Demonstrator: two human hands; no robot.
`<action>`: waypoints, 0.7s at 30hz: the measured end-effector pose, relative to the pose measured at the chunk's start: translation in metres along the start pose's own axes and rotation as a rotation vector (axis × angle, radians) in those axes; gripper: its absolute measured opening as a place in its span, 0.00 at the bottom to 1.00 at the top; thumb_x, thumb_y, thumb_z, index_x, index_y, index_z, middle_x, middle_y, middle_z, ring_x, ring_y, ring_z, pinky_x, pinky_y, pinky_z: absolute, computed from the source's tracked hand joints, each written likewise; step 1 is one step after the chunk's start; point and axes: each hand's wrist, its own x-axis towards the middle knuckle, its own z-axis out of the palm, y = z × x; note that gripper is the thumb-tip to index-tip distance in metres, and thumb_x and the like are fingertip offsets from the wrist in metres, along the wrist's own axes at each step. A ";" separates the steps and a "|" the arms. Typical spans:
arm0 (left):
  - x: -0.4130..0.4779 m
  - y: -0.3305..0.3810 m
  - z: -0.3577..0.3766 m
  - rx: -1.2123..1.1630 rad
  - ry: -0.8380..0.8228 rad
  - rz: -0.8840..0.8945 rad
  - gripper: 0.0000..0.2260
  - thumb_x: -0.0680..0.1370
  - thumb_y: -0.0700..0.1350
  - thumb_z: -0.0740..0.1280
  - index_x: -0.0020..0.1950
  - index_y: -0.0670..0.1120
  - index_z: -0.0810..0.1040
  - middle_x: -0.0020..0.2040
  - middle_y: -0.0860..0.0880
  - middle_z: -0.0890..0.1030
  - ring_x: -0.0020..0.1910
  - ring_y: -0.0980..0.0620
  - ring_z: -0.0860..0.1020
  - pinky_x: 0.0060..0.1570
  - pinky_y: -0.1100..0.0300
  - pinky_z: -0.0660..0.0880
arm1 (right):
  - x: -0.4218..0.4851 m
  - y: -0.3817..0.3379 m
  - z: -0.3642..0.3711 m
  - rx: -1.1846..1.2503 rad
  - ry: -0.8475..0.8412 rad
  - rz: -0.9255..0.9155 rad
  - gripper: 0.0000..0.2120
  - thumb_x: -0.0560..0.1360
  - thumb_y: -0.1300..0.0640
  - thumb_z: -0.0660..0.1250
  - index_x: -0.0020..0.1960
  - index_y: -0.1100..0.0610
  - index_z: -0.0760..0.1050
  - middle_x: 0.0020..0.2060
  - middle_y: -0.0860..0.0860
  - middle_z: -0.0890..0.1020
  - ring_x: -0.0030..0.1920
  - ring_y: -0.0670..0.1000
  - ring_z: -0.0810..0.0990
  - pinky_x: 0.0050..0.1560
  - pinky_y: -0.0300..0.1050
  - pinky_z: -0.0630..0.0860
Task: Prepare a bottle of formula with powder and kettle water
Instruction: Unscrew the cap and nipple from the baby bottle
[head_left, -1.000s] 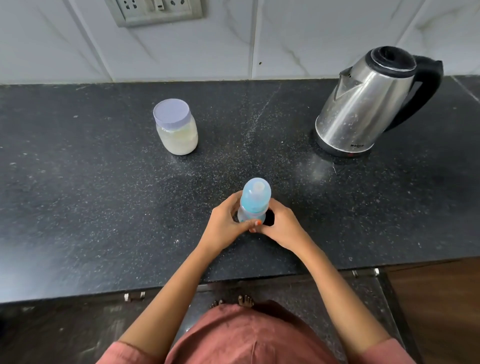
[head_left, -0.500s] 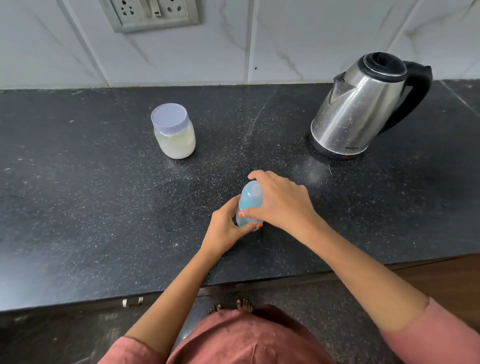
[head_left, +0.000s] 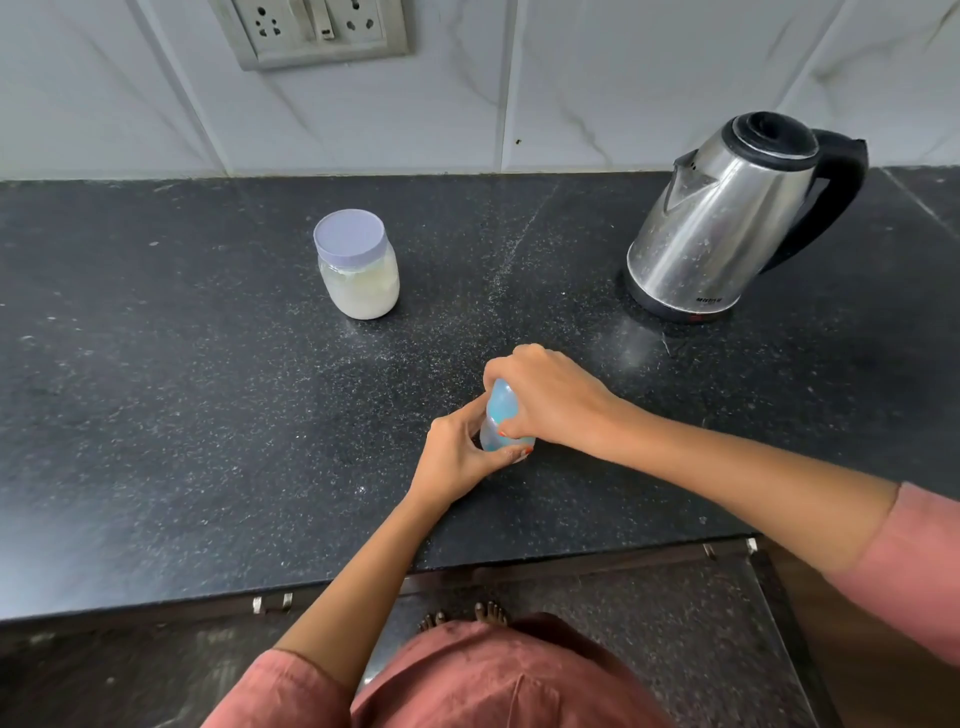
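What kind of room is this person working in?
Most likely a home kitchen: a dark speckled stone countertop against a tiled wall with a socket panel, a steel electric kettle and a lidded jar of pale powder standing on it, and a baby bottle gripped by the left hand and right hand.

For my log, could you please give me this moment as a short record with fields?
bottle: upright on the counter, blue cap on
left hand: grips the bottle low down
right hand: grips the cap from above
jar: lid on, pale powder inside, behind and left of the bottle
kettle: lid shut, back right
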 end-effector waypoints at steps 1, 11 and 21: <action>0.000 -0.001 0.000 -0.005 -0.003 -0.008 0.18 0.66 0.40 0.77 0.44 0.60 0.73 0.36 0.61 0.81 0.36 0.68 0.77 0.38 0.70 0.72 | 0.001 0.002 0.000 -0.006 -0.009 -0.022 0.18 0.68 0.62 0.70 0.57 0.56 0.73 0.53 0.56 0.75 0.53 0.56 0.76 0.43 0.46 0.71; 0.001 -0.004 0.001 -0.043 -0.022 0.002 0.21 0.65 0.43 0.77 0.56 0.50 0.76 0.46 0.58 0.82 0.47 0.61 0.80 0.48 0.62 0.76 | 0.010 0.014 -0.009 -0.152 -0.195 -0.153 0.32 0.67 0.53 0.72 0.67 0.49 0.64 0.60 0.51 0.69 0.60 0.53 0.71 0.47 0.45 0.68; 0.001 -0.005 0.002 -0.074 -0.020 -0.024 0.26 0.65 0.39 0.77 0.60 0.50 0.73 0.49 0.57 0.80 0.48 0.68 0.77 0.51 0.70 0.73 | -0.002 0.023 -0.019 0.060 -0.091 -0.079 0.19 0.65 0.55 0.68 0.55 0.46 0.73 0.52 0.53 0.77 0.52 0.55 0.76 0.50 0.56 0.76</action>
